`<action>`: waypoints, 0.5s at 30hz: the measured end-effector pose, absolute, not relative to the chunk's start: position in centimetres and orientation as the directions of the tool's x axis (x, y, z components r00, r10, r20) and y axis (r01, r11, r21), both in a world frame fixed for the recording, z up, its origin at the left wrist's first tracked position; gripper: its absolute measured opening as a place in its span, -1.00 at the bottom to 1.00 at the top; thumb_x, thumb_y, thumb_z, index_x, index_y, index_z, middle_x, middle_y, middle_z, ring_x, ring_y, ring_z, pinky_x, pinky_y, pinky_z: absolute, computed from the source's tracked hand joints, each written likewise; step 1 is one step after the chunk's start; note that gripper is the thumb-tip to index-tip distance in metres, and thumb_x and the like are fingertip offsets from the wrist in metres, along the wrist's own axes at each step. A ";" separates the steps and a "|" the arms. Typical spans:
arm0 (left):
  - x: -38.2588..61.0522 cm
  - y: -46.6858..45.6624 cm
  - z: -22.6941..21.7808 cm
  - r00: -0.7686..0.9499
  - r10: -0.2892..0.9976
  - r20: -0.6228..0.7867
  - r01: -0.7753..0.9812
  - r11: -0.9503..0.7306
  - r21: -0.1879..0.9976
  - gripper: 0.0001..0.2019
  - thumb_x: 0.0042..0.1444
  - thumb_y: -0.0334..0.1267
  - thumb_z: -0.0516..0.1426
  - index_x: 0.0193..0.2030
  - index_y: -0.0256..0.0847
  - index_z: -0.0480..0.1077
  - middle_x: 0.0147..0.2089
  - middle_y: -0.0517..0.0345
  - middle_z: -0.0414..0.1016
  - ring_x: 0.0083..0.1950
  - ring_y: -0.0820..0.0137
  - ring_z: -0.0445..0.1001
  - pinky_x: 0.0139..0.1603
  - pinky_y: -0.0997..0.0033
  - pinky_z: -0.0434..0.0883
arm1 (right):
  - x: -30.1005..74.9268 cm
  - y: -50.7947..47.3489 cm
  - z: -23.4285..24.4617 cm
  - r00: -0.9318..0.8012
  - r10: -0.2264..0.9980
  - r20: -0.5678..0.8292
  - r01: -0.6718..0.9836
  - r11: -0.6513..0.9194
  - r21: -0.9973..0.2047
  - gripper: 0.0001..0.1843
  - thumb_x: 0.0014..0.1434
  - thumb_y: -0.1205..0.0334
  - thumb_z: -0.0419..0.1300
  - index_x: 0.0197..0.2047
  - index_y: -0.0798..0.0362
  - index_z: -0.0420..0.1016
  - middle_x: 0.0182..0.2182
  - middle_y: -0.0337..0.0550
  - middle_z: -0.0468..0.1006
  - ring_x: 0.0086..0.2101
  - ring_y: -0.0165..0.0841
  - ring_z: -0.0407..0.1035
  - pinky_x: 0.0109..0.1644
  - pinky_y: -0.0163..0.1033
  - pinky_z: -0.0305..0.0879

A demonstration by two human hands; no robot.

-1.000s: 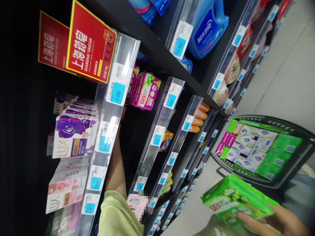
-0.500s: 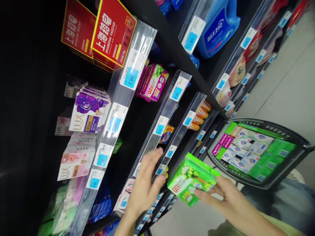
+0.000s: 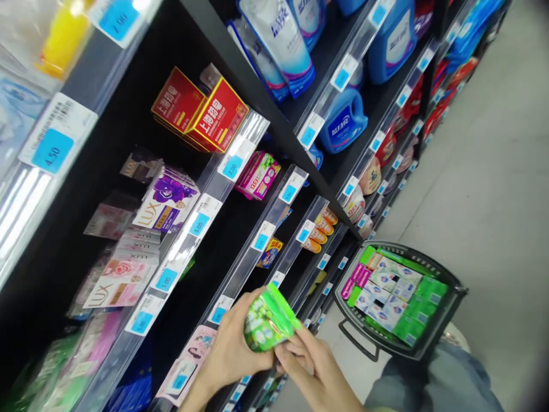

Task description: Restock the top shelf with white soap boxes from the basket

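Both my hands hold a green soap pack (image 3: 269, 316) in front of the lower shelves. My left hand (image 3: 234, 349) wraps round its left side, fingers closed on it. My right hand (image 3: 311, 363) grips it from below and the right. Just behind the pack run clear shelf rails with blue price tags (image 3: 262, 240). Purple and pink soap boxes (image 3: 165, 200) stand on the shelf to the upper left.
A black shopping basket (image 3: 446, 309) full of green, white and pink soap packs sits on the grey floor at the right. Red boxes (image 3: 199, 114) and blue detergent bottles (image 3: 345, 117) fill the upper shelves. My knee in jeans (image 3: 433, 380) shows at the bottom right.
The view has pulled back and tilted up. My left hand left the shelf rail and closed on the green pack, which now sits lower and between both hands.
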State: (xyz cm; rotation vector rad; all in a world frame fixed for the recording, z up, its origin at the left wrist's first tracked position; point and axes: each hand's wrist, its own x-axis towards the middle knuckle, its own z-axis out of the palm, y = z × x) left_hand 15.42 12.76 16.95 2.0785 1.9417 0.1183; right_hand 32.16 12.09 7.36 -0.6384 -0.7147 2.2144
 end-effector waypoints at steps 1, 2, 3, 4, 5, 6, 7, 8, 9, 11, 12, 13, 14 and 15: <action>15.2 13.2 17.2 0.068 0.991 -0.119 0.959 -0.032 0.280 -0.07 -0.17 -0.33 0.35 0.39 0.09 0.16 0.26 0.03 0.46 0.21 -0.04 0.52 0.18 0.00 0.52 | 32.2 12.2 7.4 -0.628 0.748 -0.216 -0.477 -0.589 -0.652 -0.21 0.18 -0.39 0.23 0.24 0.04 0.46 0.04 0.13 0.61 -0.12 -0.07 0.60 -0.07 -0.08 0.58; 15.0 13.7 17.5 0.057 0.994 -0.095 0.957 -0.028 0.289 -0.11 -0.16 -0.36 0.32 0.38 0.08 0.18 0.26 0.04 0.46 0.21 -0.01 0.52 0.20 0.01 0.51 | 32.4 12.2 7.3 -0.629 0.749 -0.209 -0.479 -0.585 -0.655 -0.20 0.19 -0.41 0.21 0.25 0.03 0.44 0.07 0.15 0.60 -0.11 -0.08 0.60 -0.07 -0.08 0.58; 14.9 14.0 17.7 0.057 0.996 -0.071 0.955 -0.033 0.296 -0.14 -0.15 -0.39 0.28 0.36 0.06 0.20 0.26 0.04 0.46 0.22 0.00 0.51 0.22 0.02 0.50 | 32.5 12.3 7.1 -0.628 0.750 -0.207 -0.477 -0.582 -0.659 -0.19 0.19 -0.41 0.21 0.26 0.03 0.43 0.08 0.17 0.59 -0.10 -0.08 0.60 -0.05 -0.08 0.57; 14.8 14.4 18.0 0.063 0.997 -0.054 0.952 -0.044 0.304 -0.16 -0.15 -0.41 0.26 0.35 0.03 0.22 0.26 0.03 0.45 0.23 0.01 0.50 0.23 0.02 0.49 | 32.6 12.3 6.8 -0.627 0.750 -0.211 -0.470 -0.580 -0.665 -0.19 0.20 -0.41 0.20 0.27 0.02 0.42 0.09 0.18 0.59 -0.09 -0.08 0.60 -0.03 -0.07 0.57; 14.8 14.6 18.2 0.070 0.996 -0.046 0.948 -0.052 0.314 -0.16 -0.17 -0.42 0.25 0.34 0.01 0.24 0.26 0.02 0.45 0.24 0.00 0.49 0.24 0.02 0.48 | 32.8 12.4 6.5 -0.627 0.748 -0.216 -0.461 -0.580 -0.671 -0.19 0.20 -0.41 0.20 0.26 0.02 0.43 0.08 0.19 0.60 -0.08 -0.08 0.60 -0.01 -0.06 0.56; 14.7 14.8 18.3 0.071 0.997 -0.044 0.944 -0.053 0.326 -0.16 -0.19 -0.42 0.25 0.33 -0.02 0.25 0.25 0.00 0.45 0.24 -0.01 0.48 0.26 0.01 0.46 | 32.9 12.4 6.2 -0.630 0.744 -0.222 -0.450 -0.583 -0.676 -0.19 0.19 -0.43 0.20 0.24 0.03 0.45 0.07 0.19 0.60 -0.08 -0.08 0.60 0.00 -0.05 0.55; 14.5 14.9 18.4 0.059 0.997 -0.040 0.939 -0.042 0.342 -0.16 -0.21 -0.42 0.26 0.33 -0.05 0.27 0.24 -0.02 0.45 0.23 -0.03 0.48 0.26 -0.01 0.45 | 33.1 12.3 5.8 -0.637 0.736 -0.228 -0.437 -0.589 -0.680 -0.19 0.17 -0.44 0.20 0.20 0.03 0.47 0.06 0.19 0.62 -0.09 -0.08 0.60 0.01 -0.06 0.54; 14.3 15.0 18.4 0.034 0.999 -0.035 0.930 -0.019 0.366 -0.16 -0.22 -0.41 0.27 0.32 -0.08 0.28 0.22 -0.03 0.46 0.22 -0.04 0.48 0.27 -0.04 0.44 | 33.3 12.2 5.4 -0.646 0.724 -0.240 -0.418 -0.599 -0.683 -0.19 0.15 -0.47 0.20 0.16 0.04 0.50 0.03 0.18 0.63 -0.11 -0.08 0.61 0.01 -0.07 0.53; 14.0 15.1 18.3 0.000 1.000 -0.028 0.915 0.011 0.402 -0.17 -0.22 -0.39 0.28 0.31 -0.11 0.29 0.20 -0.05 0.47 0.21 -0.05 0.48 0.28 -0.08 0.42 | 33.4 12.2 5.1 -0.657 0.709 -0.258 -0.394 -0.614 -0.684 -0.19 0.12 -0.49 0.20 0.10 0.05 0.53 0.01 0.18 0.64 -0.12 -0.08 0.61 0.00 -0.09 0.53; 13.4 15.1 17.9 -0.037 0.999 -0.017 0.834 0.040 0.550 -0.19 -0.21 -0.34 0.31 0.30 -0.18 0.29 0.18 -0.10 0.47 0.19 -0.06 0.48 0.29 -0.12 0.40 | 33.7 12.0 4.3 -0.673 0.679 -0.292 -0.351 -0.641 -0.682 -0.20 0.09 -0.51 0.21 0.02 0.05 0.56 -0.04 0.15 0.66 -0.14 -0.09 0.62 -0.05 -0.13 0.52; 13.2 15.0 17.5 -0.034 0.999 -0.031 0.744 0.046 0.667 -0.19 -0.19 -0.29 0.33 0.30 -0.20 0.30 0.17 -0.13 0.47 0.16 -0.04 0.49 0.24 -0.10 0.44 | 33.8 11.9 3.9 -0.677 0.670 -0.304 -0.338 -0.651 -0.680 -0.21 0.08 -0.52 0.22 -0.01 0.05 0.57 -0.07 0.14 0.67 -0.16 -0.09 0.62 -0.07 -0.14 0.51; 13.1 15.0 16.9 -0.008 0.998 -0.067 0.602 0.059 0.797 -0.19 -0.17 -0.19 0.35 0.30 -0.20 0.30 0.14 -0.13 0.48 0.10 0.00 0.52 0.15 -0.04 0.50 | 33.9 11.8 3.6 -0.678 0.665 -0.313 -0.334 -0.658 -0.675 -0.21 0.07 -0.52 0.23 -0.03 0.05 0.57 -0.09 0.13 0.68 -0.17 -0.10 0.62 -0.09 -0.15 0.50; 13.3 14.9 16.3 0.047 0.992 -0.114 0.409 0.085 0.909 -0.18 -0.16 -0.07 0.36 0.30 -0.20 0.31 0.08 -0.13 0.50 0.01 0.06 0.54 0.02 0.06 0.56 | 33.9 11.7 3.3 -0.677 0.663 -0.321 -0.336 -0.665 -0.667 -0.20 0.04 -0.54 0.23 -0.05 0.05 0.58 -0.12 0.12 0.69 -0.19 -0.11 0.62 -0.11 -0.15 0.50; 13.6 14.8 15.6 0.123 0.979 -0.160 0.190 0.135 0.972 -0.16 -0.16 0.05 0.36 0.29 -0.20 0.32 0.02 -0.11 0.51 -0.10 0.13 0.56 -0.13 0.16 0.58 | 33.9 11.6 3.0 -0.673 0.663 -0.327 -0.341 -0.671 -0.658 -0.18 0.01 -0.56 0.24 -0.06 0.05 0.58 -0.14 0.10 0.70 -0.21 -0.12 0.62 -0.13 -0.16 0.49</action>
